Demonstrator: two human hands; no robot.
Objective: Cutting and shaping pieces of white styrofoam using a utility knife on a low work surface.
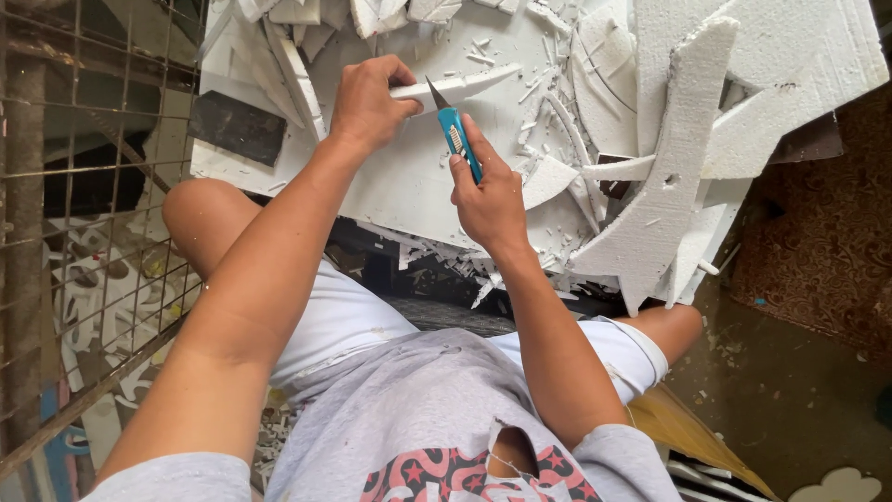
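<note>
A thin white foam strip (pixel 460 85) is pinned flat by the left hand (pixel 370 100), whose grip is pressed down on the strip's near end, thumb and fingers clamped over it. A blue-handled utility knife (pixel 459 139) is grasped in the right hand (pixel 488 197); the grip is clenched around the handle, and the blade tip is laid against the strip just beside the left thumb. The strip is seen lying on a large white foam board (pixel 409 186) that is rested across the person's knees. Loose foam offcuts (pixel 669 195) are piled to the right of the board, touching it. A wire mesh panel (pixel 84 232) is seen at the left edge.
</note>
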